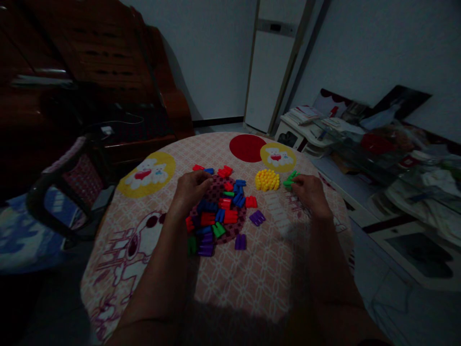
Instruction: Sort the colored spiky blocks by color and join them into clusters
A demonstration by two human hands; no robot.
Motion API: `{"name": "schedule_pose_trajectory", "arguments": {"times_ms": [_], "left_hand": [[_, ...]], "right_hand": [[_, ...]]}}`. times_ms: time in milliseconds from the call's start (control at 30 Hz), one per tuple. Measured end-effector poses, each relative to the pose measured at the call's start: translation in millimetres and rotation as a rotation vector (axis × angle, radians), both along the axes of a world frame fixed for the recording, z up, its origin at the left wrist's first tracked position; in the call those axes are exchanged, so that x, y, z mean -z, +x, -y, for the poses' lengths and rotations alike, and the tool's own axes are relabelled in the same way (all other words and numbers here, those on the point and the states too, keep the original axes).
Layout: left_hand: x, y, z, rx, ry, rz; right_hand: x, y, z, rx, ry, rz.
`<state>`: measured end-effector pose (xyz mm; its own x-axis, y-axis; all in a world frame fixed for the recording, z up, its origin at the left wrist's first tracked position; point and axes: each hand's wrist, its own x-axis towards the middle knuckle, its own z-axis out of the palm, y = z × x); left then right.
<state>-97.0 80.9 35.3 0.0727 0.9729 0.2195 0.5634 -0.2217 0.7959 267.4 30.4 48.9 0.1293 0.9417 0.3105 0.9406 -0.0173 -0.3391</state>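
My right hand (pixel 309 192) has its fingers closed on a green plastic block (pixel 290 179) at the right of the table. Just left of it sits a tight round cluster of yellow blocks (pixel 267 180). My left hand (pixel 190 192) hovers at the left edge of a loose pile, fingers curled together; whatever is in them is hidden. Beside its fingertips lies a blue block (pixel 209 171). The pile mixes red blocks (pixel 230 216), blue blocks, green blocks (pixel 218 229) and purple blocks (pixel 205 245). Two purple pieces (pixel 257 218) lie apart, to the right of the pile.
A patterned cloth covers the round table (pixel 248 278). On the left stand a chair (pixel 68 178) and a wooden sofa (pixel 118 72). A low cabinet (pixel 378 202) loaded with papers and bags runs along the right wall. A tall white unit (pixel 270 72) stands behind.
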Motion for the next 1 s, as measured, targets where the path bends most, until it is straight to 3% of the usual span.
{"name": "schedule_pose_trajectory", "arguments": {"times_ms": [167, 467, 600, 700, 767, 833, 900, 1000], "left_hand": [[-3.0, 3, 3, 0.0, -0.018, -0.015], [-0.2, 0, 2, 0.015, -0.043, 0.017], [2.4, -5, -1, 0.008, -0.035, 0.007], [3.8, -11, -2, -0.009, -0.027, 0.015], [4.9, -14, -3, -0.023, -0.019, 0.011], [6.4, -13, -4, -0.026, -0.012, -0.011], [9.0, -6, -5, -0.008, -0.01, -0.06], [16.3, 16, -3, 0.092, -0.008, -0.196]], "right_hand": [[9.5, 30, 3, 0.2, -0.072, 0.237], [28.0, 24, -4, 0.208, -0.175, 0.337], [21.0, 20, -1, 0.234, -0.169, 0.337], [7.7, 5, 1, 0.26, -0.064, 0.315], [0.8, -15, 2, 0.183, 0.003, 0.254], [0.0, -43, 1, -0.009, 0.013, 0.162], [5.8, -73, 1, -0.209, -0.002, 0.081], [19.9, -108, 2, -0.37, -0.051, 0.03]]}}
